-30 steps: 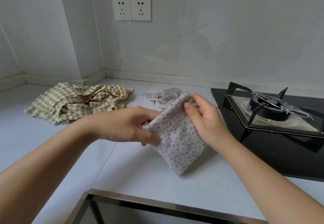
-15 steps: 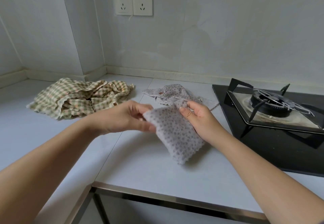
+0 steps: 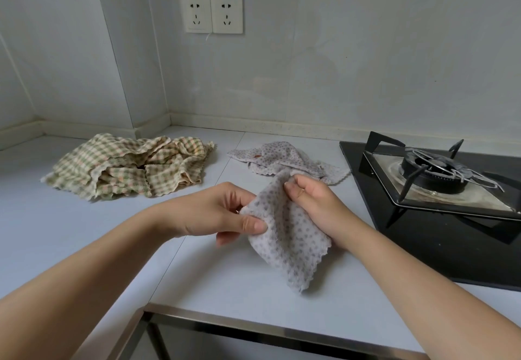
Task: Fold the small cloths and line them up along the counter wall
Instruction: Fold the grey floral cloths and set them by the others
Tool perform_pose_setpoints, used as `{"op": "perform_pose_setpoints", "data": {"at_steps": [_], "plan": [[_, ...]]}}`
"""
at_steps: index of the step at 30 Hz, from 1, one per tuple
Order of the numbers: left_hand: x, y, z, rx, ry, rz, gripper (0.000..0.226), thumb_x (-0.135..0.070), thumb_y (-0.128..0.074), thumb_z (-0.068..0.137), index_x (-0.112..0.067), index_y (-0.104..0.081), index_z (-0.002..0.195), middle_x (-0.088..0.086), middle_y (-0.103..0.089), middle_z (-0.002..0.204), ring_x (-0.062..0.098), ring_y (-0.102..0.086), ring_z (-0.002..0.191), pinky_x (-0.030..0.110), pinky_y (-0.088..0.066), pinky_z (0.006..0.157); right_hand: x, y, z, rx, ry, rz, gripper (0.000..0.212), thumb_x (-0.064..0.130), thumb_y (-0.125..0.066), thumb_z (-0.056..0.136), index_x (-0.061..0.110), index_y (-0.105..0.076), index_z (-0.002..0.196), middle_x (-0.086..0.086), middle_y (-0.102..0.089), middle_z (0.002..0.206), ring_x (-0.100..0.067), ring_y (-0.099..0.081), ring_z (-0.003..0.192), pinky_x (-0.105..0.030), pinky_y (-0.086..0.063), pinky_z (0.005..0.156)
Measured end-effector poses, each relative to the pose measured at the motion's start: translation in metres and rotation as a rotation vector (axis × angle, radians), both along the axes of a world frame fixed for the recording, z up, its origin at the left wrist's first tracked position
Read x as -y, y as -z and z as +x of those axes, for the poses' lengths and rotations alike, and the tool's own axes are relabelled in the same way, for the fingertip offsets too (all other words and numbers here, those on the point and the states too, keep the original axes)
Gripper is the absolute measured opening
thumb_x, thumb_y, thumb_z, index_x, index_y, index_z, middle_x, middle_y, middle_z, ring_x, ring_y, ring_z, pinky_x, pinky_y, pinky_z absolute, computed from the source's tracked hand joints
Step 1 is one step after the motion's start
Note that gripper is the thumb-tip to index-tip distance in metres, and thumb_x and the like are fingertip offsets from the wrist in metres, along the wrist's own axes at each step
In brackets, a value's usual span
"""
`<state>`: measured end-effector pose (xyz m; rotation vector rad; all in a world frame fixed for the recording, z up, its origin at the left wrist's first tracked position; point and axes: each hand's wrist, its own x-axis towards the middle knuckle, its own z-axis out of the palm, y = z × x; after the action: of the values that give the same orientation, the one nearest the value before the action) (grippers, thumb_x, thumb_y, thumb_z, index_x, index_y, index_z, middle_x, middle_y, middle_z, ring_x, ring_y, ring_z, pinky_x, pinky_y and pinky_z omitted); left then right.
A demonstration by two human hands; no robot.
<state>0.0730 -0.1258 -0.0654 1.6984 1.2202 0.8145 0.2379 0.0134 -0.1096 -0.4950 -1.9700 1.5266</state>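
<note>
Currently mid-fold, left hand [image 3: 220, 213] and right hand [image 3: 313, 204] each pinch the dotted cloth [image 3: 290, 238] by its top edge; next probably another fold, then down by the wall [image 3: 366, 77] at 12 o'clock.

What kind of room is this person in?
Most likely a home kitchen. There is a gas burner on a black hob, a pale counter running along the wall, and a heap of checked cloths lying on it.
</note>
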Motion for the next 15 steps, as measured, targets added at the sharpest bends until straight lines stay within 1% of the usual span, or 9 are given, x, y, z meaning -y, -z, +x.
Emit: {"op": "perform_pose_setpoints", "data": {"at_steps": [1,2,4,6,8,10,11,13,15], "plan": [[0.0,-0.001,0.001,0.012,-0.021,0.018,0.023,-0.016,-0.062,0.086,-0.024,-0.066,0.065,-0.005,-0.049,0.052,0.008,-0.04,0.038,0.015,-0.034,0.04,0.0,0.002,-0.001,0.01,-0.018,-0.013,0.024,0.027,-0.049,0.098,0.009,-0.057,0.084,0.006,-0.062,0.077,-0.006,-0.057,0.075,-0.021,-0.045,0.07],[-0.001,0.0,0.001,0.03,-0.048,0.045,0.021,-0.018,-0.061,0.086,-0.022,-0.065,0.065,-0.002,-0.047,0.051,0.009,-0.038,0.036,0.015,-0.031,0.037,0.001,0.004,-0.002,0.024,-0.031,-0.017,0.02,0.023,-0.047,0.098,0.014,-0.058,0.084,0.011,-0.064,0.076,-0.002,-0.059,0.074,-0.017,-0.046,0.068],[-0.001,0.001,0.002,0.078,-0.085,0.097,0.017,-0.019,-0.058,0.087,-0.017,-0.065,0.071,0.002,-0.046,0.052,0.01,-0.036,0.035,0.014,-0.029,0.035,0.004,0.005,-0.005,0.045,-0.041,-0.021,0.021,0.022,-0.046,0.099,0.019,-0.059,0.082,0.016,-0.065,0.072,0.003,-0.058,0.07,-0.013,-0.045,0.065],[-0.003,0.002,0.003,0.129,-0.082,0.125,0.012,-0.014,-0.057,0.088,-0.005,-0.064,0.084,0.006,-0.052,0.06,0.011,-0.04,0.036,0.016,-0.035,0.037,0.005,0.005,-0.006,0.042,-0.04,-0.023,0.023,0.024,-0.047,0.098,0.02,-0.058,0.079,0.017,-0.062,0.068,0.004,-0.055,0.065,-0.012,-0.042,0.061],[-0.003,0.002,0.003,0.172,-0.063,0.117,0.012,-0.006,-0.058,0.084,0.0,-0.063,0.093,0.006,-0.056,0.066,0.011,-0.043,0.038,0.017,-0.038,0.04,0.004,0.002,-0.005,0.024,-0.034,-0.034,0.022,0.027,-0.047,0.098,0.015,-0.058,0.083,0.011,-0.061,0.072,0.0,-0.054,0.066,-0.015,-0.041,0.06],[-0.003,0.001,0.002,0.195,-0.038,0.086,0.018,-0.002,-0.062,0.079,-0.015,-0.069,0.089,0.001,-0.053,0.063,0.008,-0.04,0.041,0.014,-0.035,0.039,0.002,0.001,-0.003,-0.003,-0.03,-0.049,0.027,0.027,-0.046,0.098,0.004,-0.058,0.092,0.0,-0.061,0.082,-0.007,-0.055,0.074,-0.02,-0.042,0.066],[-0.002,0.001,0.0,0.192,-0.028,0.071,0.022,-0.003,-0.065,0.077,-0.022,-0.07,0.086,-0.001,-0.051,0.061,0.007,-0.038,0.043,0.014,-0.033,0.038,0.002,0.0,-0.002,-0.013,-0.024,-0.05,0.032,0.027,-0.046,0.098,-0.003,-0.057,0.097,-0.004,-0.061,0.087,-0.011,-0.056,0.08,-0.024,-0.043,0.07],[-0.002,0.0,-0.004,0.179,-0.025,0.054,0.021,-0.009,-0.072,0.072,-0.025,-0.07,0.086,-0.002,-0.05,0.059,0.007,-0.039,0.046,0.013,-0.032,0.04,0.004,-0.002,-0.001,-0.019,-0.012,-0.052,0.037,0.026,-0.046,0.098,-0.009,-0.055,0.104,-0.01,-0.062,0.094,-0.017,-0.056,0.088,-0.03,-0.043,0.078],[-0.003,0.0,-0.008,0.188,-0.014,0.019,0.024,-0.015,-0.077,0.068,-0.02,-0.069,0.09,0.006,-0.053,0.067,0.013,-0.044,0.056,0.02,-0.039,0.051,0.006,-0.002,-0.001,-0.02,-0.009,-0.045,0.038,0.027,-0.046,0.098,-0.009,-0.055,0.106,-0.011,-0.063,0.098,-0.018,-0.058,0.09,-0.031,-0.044,0.081]]}}
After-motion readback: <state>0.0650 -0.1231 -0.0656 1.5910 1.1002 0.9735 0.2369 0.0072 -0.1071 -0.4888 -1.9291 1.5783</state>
